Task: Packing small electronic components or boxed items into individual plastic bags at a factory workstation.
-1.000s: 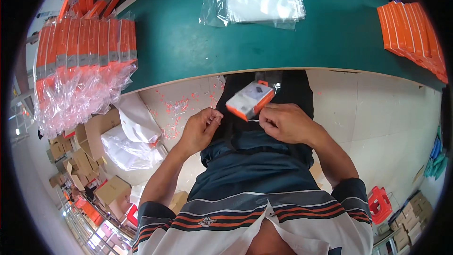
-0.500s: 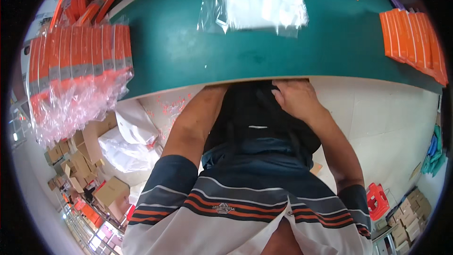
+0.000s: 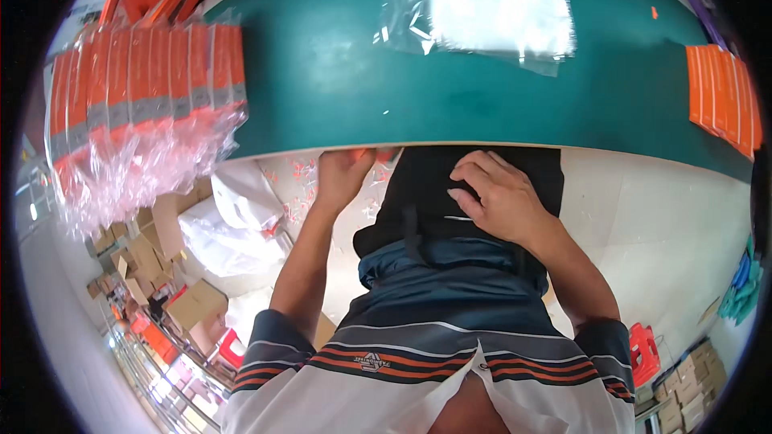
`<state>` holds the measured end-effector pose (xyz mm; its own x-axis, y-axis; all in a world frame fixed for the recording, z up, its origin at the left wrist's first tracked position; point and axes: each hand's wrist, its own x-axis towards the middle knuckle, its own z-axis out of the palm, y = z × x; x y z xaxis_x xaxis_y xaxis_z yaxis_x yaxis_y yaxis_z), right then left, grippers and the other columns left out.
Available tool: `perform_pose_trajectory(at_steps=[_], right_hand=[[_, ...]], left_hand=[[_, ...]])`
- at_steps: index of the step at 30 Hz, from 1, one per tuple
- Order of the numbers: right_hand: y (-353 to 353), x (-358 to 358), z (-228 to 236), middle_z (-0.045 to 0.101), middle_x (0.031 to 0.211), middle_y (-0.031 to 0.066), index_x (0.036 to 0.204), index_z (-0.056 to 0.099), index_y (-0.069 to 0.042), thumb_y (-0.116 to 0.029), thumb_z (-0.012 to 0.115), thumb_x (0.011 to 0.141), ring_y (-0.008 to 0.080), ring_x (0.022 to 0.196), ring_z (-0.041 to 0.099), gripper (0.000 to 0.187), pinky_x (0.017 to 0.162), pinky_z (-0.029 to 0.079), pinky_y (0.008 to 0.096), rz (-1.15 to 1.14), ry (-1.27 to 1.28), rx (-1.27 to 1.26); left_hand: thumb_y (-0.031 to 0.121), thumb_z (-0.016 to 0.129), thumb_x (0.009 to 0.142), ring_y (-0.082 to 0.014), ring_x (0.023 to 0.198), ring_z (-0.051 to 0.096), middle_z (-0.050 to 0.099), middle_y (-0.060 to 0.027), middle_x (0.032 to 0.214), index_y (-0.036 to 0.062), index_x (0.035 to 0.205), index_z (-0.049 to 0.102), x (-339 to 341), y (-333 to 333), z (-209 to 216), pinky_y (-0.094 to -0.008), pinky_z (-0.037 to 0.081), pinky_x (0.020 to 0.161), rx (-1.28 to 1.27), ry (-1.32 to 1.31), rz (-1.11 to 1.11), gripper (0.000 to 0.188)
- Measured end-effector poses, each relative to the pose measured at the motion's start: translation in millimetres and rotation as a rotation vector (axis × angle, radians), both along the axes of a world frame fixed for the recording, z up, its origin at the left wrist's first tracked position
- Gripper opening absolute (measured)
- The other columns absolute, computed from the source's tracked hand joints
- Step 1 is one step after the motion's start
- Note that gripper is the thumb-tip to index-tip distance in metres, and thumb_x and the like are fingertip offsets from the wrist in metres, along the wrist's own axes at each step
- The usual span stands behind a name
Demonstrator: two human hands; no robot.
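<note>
My left hand [image 3: 342, 178] is at the near edge of the green table [image 3: 322, 104], its fingertips partly hidden under the edge. It grips a flat orange thing [image 3: 363, 155] that looks like one of the orange packs; most of it is out of sight beneath the tabletop. Over my dark-clothed lap, my right hand [image 3: 500, 199] hovers or rests with bent fingers and thumb apart, nothing visible in it. Clear plastic bags [image 3: 498, 8] lie in a stack on the table ahead.
At the left stands a row of orange packs [image 3: 145, 72] in clear wrap. More orange packs [image 3: 720, 96] stand at the right end. White bags [image 3: 233, 229] and cardboard boxes [image 3: 197, 305] are on the floor at left; a red stool [image 3: 643, 354] is at right.
My left hand has come out from under the table edge and moved left, with the orange thing now showing. My right hand has drawn back from the edge over my lap. The view has shifted slightly.
</note>
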<state>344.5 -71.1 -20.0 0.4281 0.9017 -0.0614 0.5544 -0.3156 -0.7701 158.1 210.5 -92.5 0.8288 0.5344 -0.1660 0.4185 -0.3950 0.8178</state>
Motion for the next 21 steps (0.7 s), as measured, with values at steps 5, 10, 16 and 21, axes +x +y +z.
perform_pose_trajectory(at_steps=[5,10,16,21], right_hand=[[42.2,-19.0,29.7,0.076,0.117,0.0147,0.131,0.070,-0.002,-0.026,0.085,0.098,0.0323,0.102,0.075,0.043,0.092,0.061,0.0417,-0.040,-0.003,0.273],[43.4,-26.9,36.8,0.078,0.112,0.0151,0.132,0.068,0.002,-0.032,0.084,0.101,0.0242,0.099,0.076,0.049,0.088,0.060,0.0393,0.069,0.595,-0.086],[-14.5,-35.2,13.8,0.078,0.112,0.0221,0.127,0.072,0.002,-0.044,0.079,0.101,0.0330,0.101,0.076,0.054,0.088,0.059,0.0441,-0.017,0.688,-0.298],[-34.9,-49.5,4.5,0.078,0.112,0.0251,0.125,0.073,0.002,-0.051,0.076,0.101,0.0415,0.106,0.075,0.058,0.094,0.058,0.0492,0.007,0.599,-0.305]], left_hand=[[0.018,0.081,0.102,-0.0130,0.092,0.074,0.082,-0.0052,0.104,0.0026,0.112,0.079,-68.9,-8.9,107.4,-0.0342,0.059,0.087,-0.484,0.236,0.171,0.019],[0.009,0.082,0.101,-0.0105,0.096,0.073,0.080,-0.0022,0.109,0.0033,0.121,0.075,-50.2,-30.1,118.6,-0.0315,0.059,0.093,-0.873,0.093,0.054,0.022],[0.009,0.083,0.102,-0.0104,0.103,0.071,0.077,-0.0028,0.119,0.0025,0.140,0.066,-44.5,-87.5,77.1,-0.0298,0.058,0.097,-0.982,0.058,0.052,0.041],[0.015,0.080,0.106,-0.0104,0.107,0.070,0.075,-0.0022,0.122,0.0026,0.146,0.062,-68.2,-107.7,82.7,-0.0293,0.056,0.097,-0.777,0.215,-0.062,0.046]])
